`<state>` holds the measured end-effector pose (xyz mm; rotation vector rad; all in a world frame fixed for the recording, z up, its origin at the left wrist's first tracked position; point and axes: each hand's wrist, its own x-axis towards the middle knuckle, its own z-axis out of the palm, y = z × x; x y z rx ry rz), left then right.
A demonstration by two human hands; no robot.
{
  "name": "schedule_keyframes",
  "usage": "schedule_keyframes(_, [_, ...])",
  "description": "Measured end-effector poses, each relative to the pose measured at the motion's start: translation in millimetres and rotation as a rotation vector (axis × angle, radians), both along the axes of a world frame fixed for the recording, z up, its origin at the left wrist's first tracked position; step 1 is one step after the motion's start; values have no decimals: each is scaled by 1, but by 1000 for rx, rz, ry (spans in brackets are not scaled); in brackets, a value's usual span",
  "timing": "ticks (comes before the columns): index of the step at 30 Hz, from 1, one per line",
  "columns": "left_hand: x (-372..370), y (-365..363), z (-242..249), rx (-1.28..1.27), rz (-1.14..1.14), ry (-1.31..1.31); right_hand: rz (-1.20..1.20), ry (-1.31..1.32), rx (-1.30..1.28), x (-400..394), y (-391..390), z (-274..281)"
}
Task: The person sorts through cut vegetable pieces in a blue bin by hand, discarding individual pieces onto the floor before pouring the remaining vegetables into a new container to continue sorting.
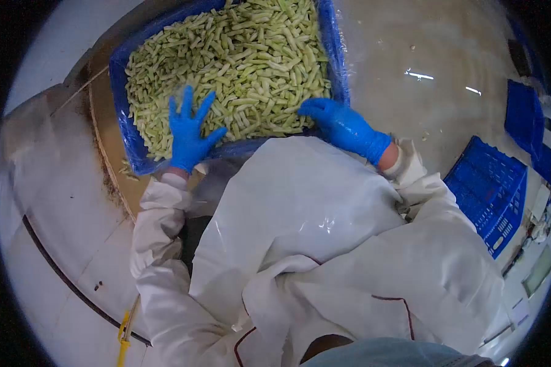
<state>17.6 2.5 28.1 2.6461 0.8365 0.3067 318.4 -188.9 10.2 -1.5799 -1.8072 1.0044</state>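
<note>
A blue plastic-lined crate [344, 67] in front of me is heaped with pale green cut vegetable strips [239, 67], whose exact kind I cannot make out. My left hand [191, 131], in a blue glove, is spread over the near left part of the heap, its fingers apart and nothing in them. At the near right corner is my right hand [349, 126], also gloved in blue. Its fingers point left and bend down at the edge of the strips. Whether they pinch any strip is hidden.
Blue perforated crates [490, 189] stand on the right, with more blue crates [523, 116] beyond them. Under the lined crate is a brown board [107, 116], with a few loose strips on it. A yellow-handled tool [124, 336] lies at the lower left.
</note>
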Motion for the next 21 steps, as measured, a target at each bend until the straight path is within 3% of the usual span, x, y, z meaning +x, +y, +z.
schedule_keyframes(3, [18, -14, -8, 64, -22, 179, 111, -246, -245, -11, 8, 0])
schedule_keyframes(6, [29, 15, -25, 186, 30, 285, -33, -214, 204, -8, 30, -61])
schedule_keyframes(8, [38, 34, -25, 221, 96, 248, -44, -173, 125, 6, 58, -30])
schedule_keyframes(11, [34, 62, -18, 232, 222, 523, -65, -86, 22, 34, 74, -17])
schedule_keyframes(13, [20, 65, -11, 158, 226, 448, -146, -8, -137, 55, 79, 11])
schedule_keyframes(14, [13, 66, -10, 148, 220, 425, -284, -249, -164, 54, 86, 33])
schedule_keyframes(17, [5, 68, -12, 171, 201, 282, -351, -552, 161, 58, 101, 11])
schedule_keyframes(20, [22, 59, 4, 281, 147, 187, -120, -831, 159, 56, 120, -2])
schedule_keyframes(21, [34, 55, 17, 298, 112, 131, -186, -682, 166, 57, 120, -5])
